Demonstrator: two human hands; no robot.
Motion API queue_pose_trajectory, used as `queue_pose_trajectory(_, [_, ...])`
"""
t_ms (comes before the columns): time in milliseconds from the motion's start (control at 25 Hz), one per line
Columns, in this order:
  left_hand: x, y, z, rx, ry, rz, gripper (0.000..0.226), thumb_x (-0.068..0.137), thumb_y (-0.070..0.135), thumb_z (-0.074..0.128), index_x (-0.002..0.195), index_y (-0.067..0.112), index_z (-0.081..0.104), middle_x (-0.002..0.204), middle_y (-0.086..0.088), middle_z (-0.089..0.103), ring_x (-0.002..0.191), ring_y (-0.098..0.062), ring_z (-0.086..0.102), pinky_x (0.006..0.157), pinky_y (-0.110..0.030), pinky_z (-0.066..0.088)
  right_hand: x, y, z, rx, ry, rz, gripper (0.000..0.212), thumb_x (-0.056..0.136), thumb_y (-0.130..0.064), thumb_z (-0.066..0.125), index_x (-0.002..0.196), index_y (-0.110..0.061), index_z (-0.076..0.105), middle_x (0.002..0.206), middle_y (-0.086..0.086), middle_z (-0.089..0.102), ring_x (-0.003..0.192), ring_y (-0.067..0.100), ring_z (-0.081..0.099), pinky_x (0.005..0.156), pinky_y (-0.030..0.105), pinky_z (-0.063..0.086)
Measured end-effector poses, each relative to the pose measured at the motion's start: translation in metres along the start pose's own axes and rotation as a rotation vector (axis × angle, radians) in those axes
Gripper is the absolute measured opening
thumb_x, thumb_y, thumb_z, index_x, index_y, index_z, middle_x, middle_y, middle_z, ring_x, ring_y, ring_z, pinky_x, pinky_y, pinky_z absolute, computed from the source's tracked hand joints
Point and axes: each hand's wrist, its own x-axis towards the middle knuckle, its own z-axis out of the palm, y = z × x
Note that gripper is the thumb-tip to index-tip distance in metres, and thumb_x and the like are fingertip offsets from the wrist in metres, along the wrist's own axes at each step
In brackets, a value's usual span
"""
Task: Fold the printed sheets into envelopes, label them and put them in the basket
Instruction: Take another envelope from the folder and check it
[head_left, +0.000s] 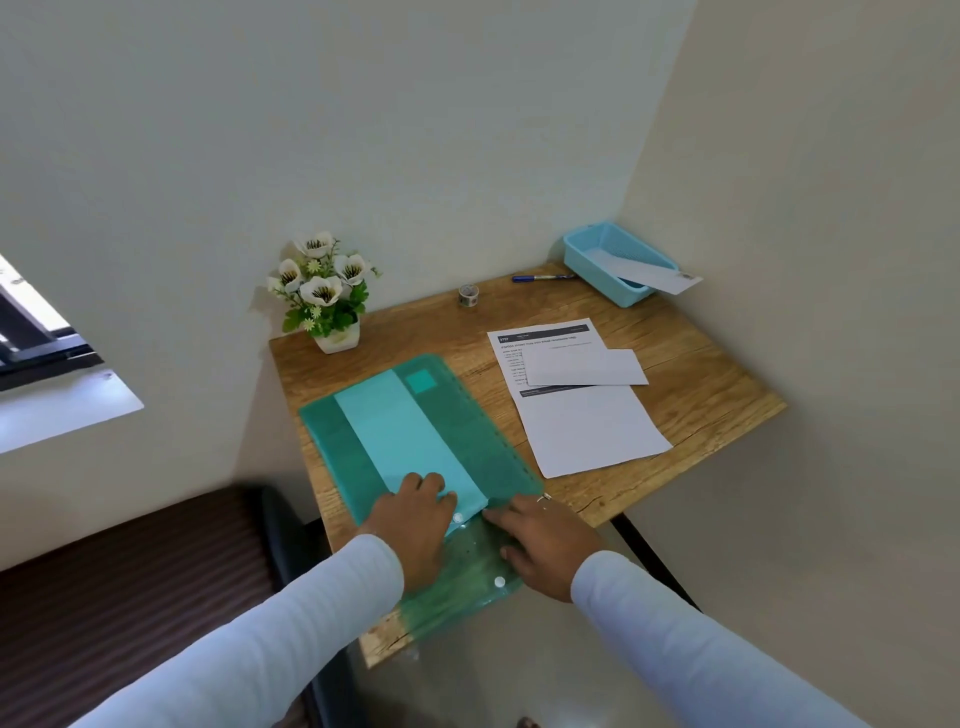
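One translucent green plastic folder (485, 441) on the wood-grain bench (701, 374), left hand (415, 512) pinching the pale sheet (400, 431) inside, right hand (545, 540) spread flat on its flap, printed sheet (592, 431) alongside, perforated blue basket (576, 254) holding one envelope (660, 273).

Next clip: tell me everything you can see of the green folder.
The green folder is translucent plastic, lying flat on the near left of the wooden table. A paler sheet shows through it, with a small square patch near the far end. Its flap, with white snaps, lies open over the table's near edge. The left hand rests at its mouth; the right hand rests on the flap.
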Motion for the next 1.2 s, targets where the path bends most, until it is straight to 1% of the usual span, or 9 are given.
queue_pose_trajectory(120, [-0.001, 0.002, -0.007, 0.040, -0.083, 0.008, 0.076, 0.082, 0.023, 0.070, 0.149, 0.014, 0.035, 0.150, -0.012, 0.030, 0.131, -0.035, 0.038, 0.088, -0.047, 0.056, 0.000, 0.002, 0.004, -0.016, 0.017, -0.009, 0.054, 0.098, -0.037, 0.051, 0.151, -0.030, 0.043, 0.133, 0.000, 0.053, 0.115, 0.031, 0.058, 0.098, 0.043, 0.051])
queue_pose_trajectory(280, [-0.002, 0.014, -0.007, 0.095, -0.120, 0.006, 0.091, 0.080, 0.016, 0.074, 0.154, 0.012, 0.021, 0.143, -0.016, 0.030, 0.127, -0.039, 0.039, 0.083, -0.046, 0.054, 0.001, -0.002, 0.006, 0.022, 0.051, -0.040, 0.052, 0.098, -0.035, 0.051, 0.149, -0.030, 0.046, 0.145, -0.006, 0.048, 0.120, 0.028, 0.057, 0.103, 0.043, 0.051])
queue_pose_trajectory(400, [-0.003, 0.013, -0.008, -0.010, -0.045, -0.020, 0.051, 0.089, 0.019, 0.058, 0.137, 0.011, 0.044, 0.130, -0.012, 0.045, 0.115, -0.034, 0.049, 0.081, -0.045, 0.054, -0.002, -0.005, 0.006, 0.040, 0.113, -0.046, 0.041, 0.099, -0.034, 0.049, 0.140, -0.030, 0.056, 0.145, -0.009, 0.051, 0.118, 0.025, 0.059, 0.100, 0.040, 0.054])
queue_pose_trajectory(480, [-0.003, 0.003, -0.009, -0.102, 0.026, -0.037, 0.028, 0.095, 0.020, 0.046, 0.120, 0.013, 0.057, 0.118, -0.006, 0.056, 0.106, -0.029, 0.056, 0.081, -0.044, 0.054, -0.001, -0.009, 0.005, 0.028, 0.156, -0.046, 0.035, 0.101, -0.033, 0.046, 0.132, -0.028, 0.061, 0.136, -0.008, 0.055, 0.109, 0.025, 0.062, 0.091, 0.038, 0.056])
queue_pose_trajectory(600, [-0.002, -0.010, -0.008, -0.220, 0.097, -0.069, 0.026, 0.100, 0.022, 0.041, 0.109, 0.018, 0.065, 0.108, -0.001, 0.066, 0.093, -0.023, 0.061, 0.081, -0.038, 0.054, 0.007, -0.021, 0.002, -0.026, 0.166, -0.059, 0.031, 0.104, -0.033, 0.044, 0.128, -0.028, 0.061, 0.122, -0.002, 0.062, 0.099, 0.028, 0.065, 0.080, 0.036, 0.054])
queue_pose_trajectory(760, [-0.002, -0.019, -0.007, -0.341, 0.120, -0.078, 0.030, 0.104, 0.032, 0.043, 0.117, 0.026, 0.069, 0.119, 0.006, 0.069, 0.104, -0.020, 0.063, 0.087, -0.032, 0.052, 0.024, -0.037, -0.001, -0.094, 0.103, -0.070, 0.028, 0.104, -0.037, 0.044, 0.125, -0.025, 0.059, 0.112, 0.004, 0.069, 0.095, 0.033, 0.067, 0.076, 0.040, 0.054])
queue_pose_trajectory(880, [-0.003, -0.025, -0.009, -0.386, 0.100, -0.066, 0.032, 0.103, 0.032, 0.045, 0.124, 0.028, 0.069, 0.128, 0.006, 0.067, 0.115, -0.021, 0.061, 0.096, -0.035, 0.050, 0.038, -0.044, -0.002, -0.122, 0.074, -0.046, 0.030, 0.105, -0.042, 0.040, 0.119, -0.025, 0.061, 0.100, 0.007, 0.070, 0.087, 0.034, 0.068, 0.066, 0.033, 0.044])
queue_pose_trajectory(1080, [-0.005, -0.027, -0.010, -0.421, 0.102, -0.071, 0.031, 0.102, 0.035, 0.048, 0.125, 0.029, 0.069, 0.128, 0.004, 0.068, 0.115, -0.022, 0.061, 0.097, -0.037, 0.051, 0.050, -0.048, -0.001, -0.178, 0.070, -0.024, 0.034, 0.108, -0.041, 0.036, 0.112, -0.023, 0.064, 0.094, 0.009, 0.071, 0.082, 0.034, 0.068, 0.071, 0.038, 0.054])
queue_pose_trajectory(1200, [-0.005, -0.029, -0.011, -0.412, 0.096, -0.064, 0.032, 0.102, 0.036, 0.047, 0.125, 0.029, 0.069, 0.128, 0.004, 0.068, 0.114, -0.023, 0.062, 0.096, -0.038, 0.052, 0.052, -0.051, -0.003, -0.156, 0.049, -0.053, 0.037, 0.103, -0.050, 0.040, 0.108, -0.021, 0.064, 0.089, 0.008, 0.070, 0.076, 0.032, 0.066, 0.063, 0.033, 0.044])
